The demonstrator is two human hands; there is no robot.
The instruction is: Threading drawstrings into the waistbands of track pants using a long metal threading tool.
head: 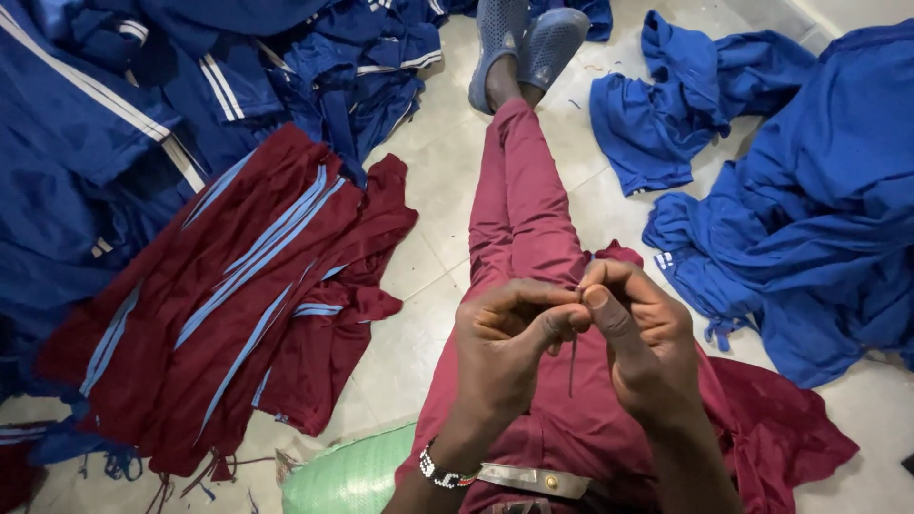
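Both hands pinching a thread over the lap.

I see the L hand (509, 333) & R hand (640, 328) fingertip to fingertip, each clenched on the top end of a thin dark thread (571, 366); it hangs straight down btwn the palms, over the maroon cloth (762, 428) in the lap. Beaded bracelet (440, 472) on the L wrist. Well off to the L hand's side: maroon striped garments (238, 295) on the floor (419, 238). Off the R hand's side: blue garments (809, 209). Beyond both hands, legs stretched out w/ grey clogs (524, 43).
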